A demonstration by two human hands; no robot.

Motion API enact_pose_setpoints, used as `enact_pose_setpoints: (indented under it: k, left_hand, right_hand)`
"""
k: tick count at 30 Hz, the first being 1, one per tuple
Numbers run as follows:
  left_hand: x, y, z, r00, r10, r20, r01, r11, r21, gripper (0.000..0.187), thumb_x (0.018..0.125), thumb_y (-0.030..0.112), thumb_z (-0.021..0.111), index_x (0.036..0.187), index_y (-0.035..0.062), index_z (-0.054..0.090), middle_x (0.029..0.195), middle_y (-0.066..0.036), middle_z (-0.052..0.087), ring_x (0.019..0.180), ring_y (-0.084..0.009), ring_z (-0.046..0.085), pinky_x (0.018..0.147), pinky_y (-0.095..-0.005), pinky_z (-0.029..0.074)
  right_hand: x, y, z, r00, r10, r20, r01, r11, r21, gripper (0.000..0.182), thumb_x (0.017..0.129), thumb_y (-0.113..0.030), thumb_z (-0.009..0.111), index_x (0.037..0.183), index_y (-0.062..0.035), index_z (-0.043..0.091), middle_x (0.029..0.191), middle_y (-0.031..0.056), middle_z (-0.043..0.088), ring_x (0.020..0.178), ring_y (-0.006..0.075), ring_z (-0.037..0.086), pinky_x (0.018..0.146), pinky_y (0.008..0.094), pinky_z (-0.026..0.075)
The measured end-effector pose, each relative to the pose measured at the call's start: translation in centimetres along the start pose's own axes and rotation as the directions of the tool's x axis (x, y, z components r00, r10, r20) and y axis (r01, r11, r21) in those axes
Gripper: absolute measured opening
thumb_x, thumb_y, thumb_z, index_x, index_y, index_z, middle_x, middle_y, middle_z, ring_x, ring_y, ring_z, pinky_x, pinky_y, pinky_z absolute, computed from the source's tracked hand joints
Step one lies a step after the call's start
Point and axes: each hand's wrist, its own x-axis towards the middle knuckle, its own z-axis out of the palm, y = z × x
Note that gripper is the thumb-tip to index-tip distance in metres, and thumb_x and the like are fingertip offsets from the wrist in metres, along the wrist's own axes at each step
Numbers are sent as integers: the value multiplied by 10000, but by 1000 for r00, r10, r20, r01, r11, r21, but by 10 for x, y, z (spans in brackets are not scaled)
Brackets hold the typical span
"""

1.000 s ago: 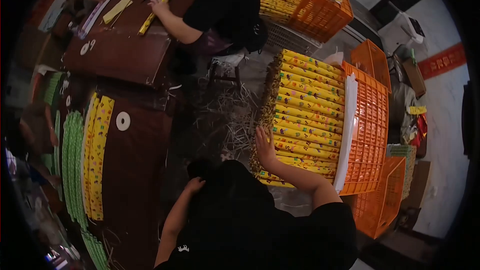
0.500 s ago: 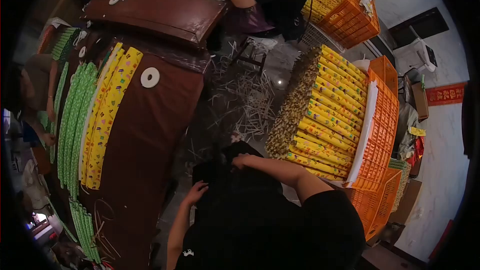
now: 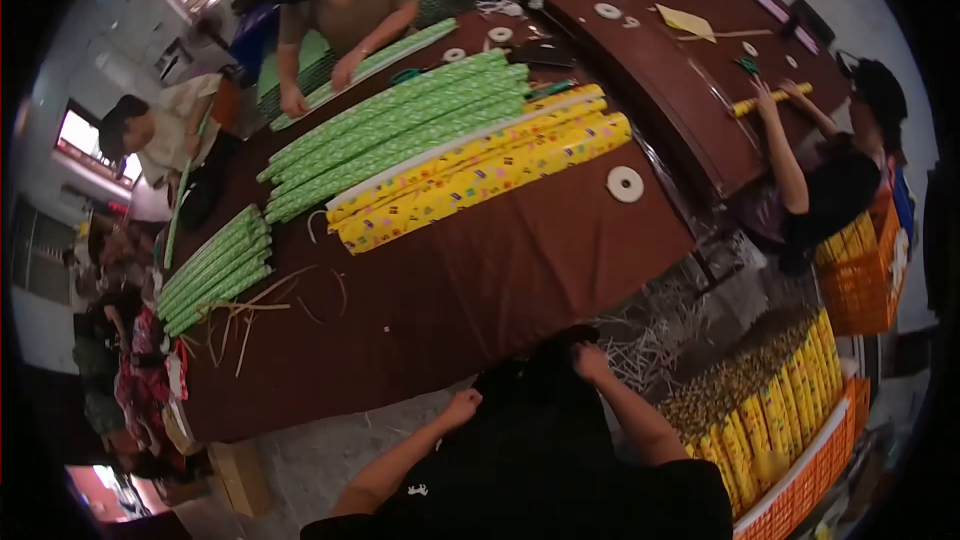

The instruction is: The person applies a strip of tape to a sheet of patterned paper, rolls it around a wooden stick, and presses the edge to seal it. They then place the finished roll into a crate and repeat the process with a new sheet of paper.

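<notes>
My left hand [image 3: 462, 406] is closed at the side of my black clothing, at the table's near edge; what its fingers hold, if anything, is hidden. My right hand [image 3: 590, 362] is curled against something black in front of me, and I cannot make out what it grips. Beyond them is the brown-covered table [image 3: 480, 290]. Yellow patterned rolls [image 3: 490, 180] lie on it alongside green patterned rolls [image 3: 390, 130]. A white tape roll [image 3: 625, 185] lies flat to their right.
An orange crate [image 3: 810, 475] packed with yellow rolls [image 3: 775, 420] stands at my right. Paper strips [image 3: 655, 335] litter the floor beside it. Across the table a co-worker [image 3: 350, 10] handles a green roll; another person [image 3: 830, 160] holds a yellow roll at the second table [image 3: 690, 110].
My view has swung to the left, bringing the table in front of me and the crate to the lower right. My left hand has gone from loosely spread to closed.
</notes>
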Motion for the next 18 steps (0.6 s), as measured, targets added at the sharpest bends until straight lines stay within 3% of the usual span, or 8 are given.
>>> enact_pose_setpoints:
  k: [2,3,4,5,6,7,9,18]
  left_hand:
    - [-19,-2,-7,997,-18,71,7,986,165,232,935,231,498,949,27,608,893,-189,658,845,-372,634,754,-454,492]
    - [-27,0,-11,987,-95,131,63,972,224,255,934,258,503,952,30,615,903,-188,661,856,-365,636,761,-459,492]
    - [-33,0,-15,966,-176,187,118,951,285,278,932,286,508,955,32,621,912,-187,663,867,-359,638,767,-465,493]
    - [-35,-5,-17,962,-188,197,120,943,310,296,934,306,508,961,35,625,925,-185,666,872,-359,640,767,-468,495]
    - [-34,-14,-15,956,-206,208,128,933,337,314,935,326,508,967,37,628,938,-183,668,876,-358,642,766,-471,498]
    - [-30,-27,-13,962,-222,162,164,937,308,314,935,326,508,967,37,628,938,-183,668,876,-358,642,766,-471,498]
    - [-22,-56,-6,845,-399,355,215,863,457,322,982,286,481,1097,12,607,945,-149,664,818,-297,624,729,-425,484]
    - [-8,-97,34,978,-142,153,121,983,139,435,970,374,470,1240,43,552,1160,-182,604,998,-336,597,880,-464,457]
  right_hand:
    - [13,51,56,970,-24,240,63,986,-155,329,804,-250,600,1101,-115,646,1060,165,641,926,357,629,773,492,504]
    - [13,61,63,896,59,441,16,986,-163,338,799,-235,619,1109,-103,654,1099,175,652,965,357,643,831,495,506]
    - [9,77,93,853,108,511,-31,987,-157,362,833,-303,631,1135,-107,666,1187,186,630,1059,341,630,879,498,502]
    - [19,114,148,704,-17,710,263,935,-239,448,810,-381,648,1149,-88,637,1064,177,665,1006,364,633,840,486,508]
    - [3,98,142,687,88,722,232,914,-332,466,888,-454,599,1196,-109,654,1247,155,607,1202,354,542,962,480,467]
    - [-3,92,147,667,106,738,224,916,-334,466,890,-454,595,1196,-108,654,1247,153,608,1200,351,543,961,477,468]
    - [0,89,164,665,80,743,193,942,-274,465,896,-455,587,1196,-106,652,1245,150,609,1197,345,545,960,471,468]
    - [130,62,171,756,21,655,200,944,-261,464,920,-457,550,1196,-97,647,1237,138,616,1181,319,556,956,444,471]
